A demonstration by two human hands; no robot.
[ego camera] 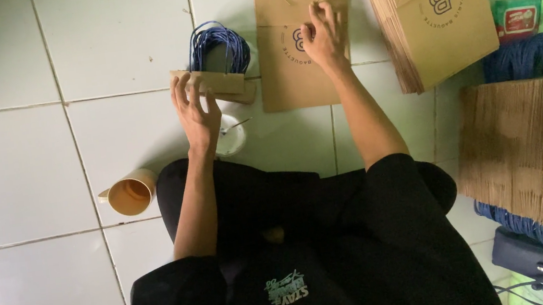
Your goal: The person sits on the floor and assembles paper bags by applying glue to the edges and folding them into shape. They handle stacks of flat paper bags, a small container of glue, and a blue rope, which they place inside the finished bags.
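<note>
- Brown kraft paper is what both hands are on: the left hand reaches over a small stack of folded brown card strips, and the right hand lies on a flat paper bag spread on the white tiled floor.
- The left fingers are spread a little and gently curled, their tips resting along the near edge of the strips; whether they pinch a strip or only touch it, I cannot tell.
- Just beyond those fingertips, touching the strips, sits a bundle of blue cord handles, looped upright.
- Just behind the left palm, toward the wrist, is a small white bowl with a thin utensil in it; further out to the left of the wrist a tan cup lies on its side.
- The right fingers are bent and loosely bunched, tips pressed on the printed round mark of the bag; they close around nothing.
- To the right of the right fingers, near but apart, leans a thick stack of bags; a second stack lies nearer the person's knee, with more blue cord between the two stacks.
</note>
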